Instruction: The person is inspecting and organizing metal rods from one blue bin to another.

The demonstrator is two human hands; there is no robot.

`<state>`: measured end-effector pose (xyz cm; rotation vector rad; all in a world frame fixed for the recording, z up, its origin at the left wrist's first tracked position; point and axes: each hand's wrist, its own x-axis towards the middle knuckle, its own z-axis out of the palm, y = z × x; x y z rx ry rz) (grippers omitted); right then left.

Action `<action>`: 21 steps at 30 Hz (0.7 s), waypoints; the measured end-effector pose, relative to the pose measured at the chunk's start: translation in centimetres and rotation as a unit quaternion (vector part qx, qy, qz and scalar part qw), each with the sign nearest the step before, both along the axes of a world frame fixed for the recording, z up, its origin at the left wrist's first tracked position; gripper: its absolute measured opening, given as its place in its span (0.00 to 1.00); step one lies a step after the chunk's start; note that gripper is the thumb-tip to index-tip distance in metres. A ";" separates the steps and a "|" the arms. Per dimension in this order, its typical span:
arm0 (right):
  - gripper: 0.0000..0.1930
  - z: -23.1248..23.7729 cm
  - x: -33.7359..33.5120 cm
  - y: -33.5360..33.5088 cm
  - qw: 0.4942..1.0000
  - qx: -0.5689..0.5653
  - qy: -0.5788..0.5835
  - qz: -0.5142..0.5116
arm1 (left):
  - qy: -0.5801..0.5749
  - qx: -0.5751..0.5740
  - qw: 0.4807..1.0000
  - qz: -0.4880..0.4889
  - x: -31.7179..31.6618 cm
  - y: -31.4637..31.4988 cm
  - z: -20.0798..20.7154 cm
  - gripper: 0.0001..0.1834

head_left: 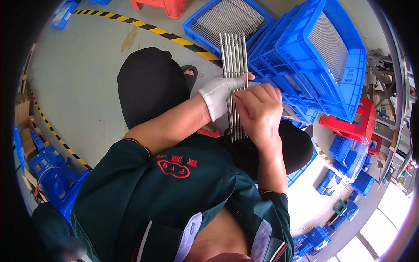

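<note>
Between the two hands, above the person's lap, a flat bundle of thin metal rods stands nearly upright. Its long axis runs away from the body, its far ends pointing at the blue crates beyond. Left hand, in a white glove, has its grip clamped around the bundle's middle. Right hand, bare, pinches the rods just below, fingers closed on them. Lower rod ends reach down past both hands toward the lap.

Blue plastic crates stand stacked at the upper right, some filled with thin metal rods, and another flat blue crate lies beside them. A red stool sits near the stack, a yellow-black striped line crosses the grey floor, and smaller blue bins lie at the left.
</note>
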<state>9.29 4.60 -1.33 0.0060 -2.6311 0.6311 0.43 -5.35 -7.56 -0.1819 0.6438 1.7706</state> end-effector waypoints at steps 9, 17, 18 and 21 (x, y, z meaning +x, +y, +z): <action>0.04 0.3 0.2 0.3 0.997 -0.082 0.006 -0.012 | 0.032 0.004 0.999 0.006 0.1 0.2 -0.2 0.11; 0.04 -0.3 0.1 0.3 0.995 -0.097 0.003 -0.005 | 0.016 0.038 0.999 0.016 0.2 0.2 -0.8 0.11; 0.04 -0.2 0.0 0.2 0.995 -0.098 0.003 -0.004 | 0.010 0.021 0.999 0.024 0.2 0.2 -0.8 0.10; 0.04 0.2 0.0 0.0 0.999 -0.050 0.004 0.007 | -0.012 0.018 1.000 0.021 0.1 0.2 -1.1 0.10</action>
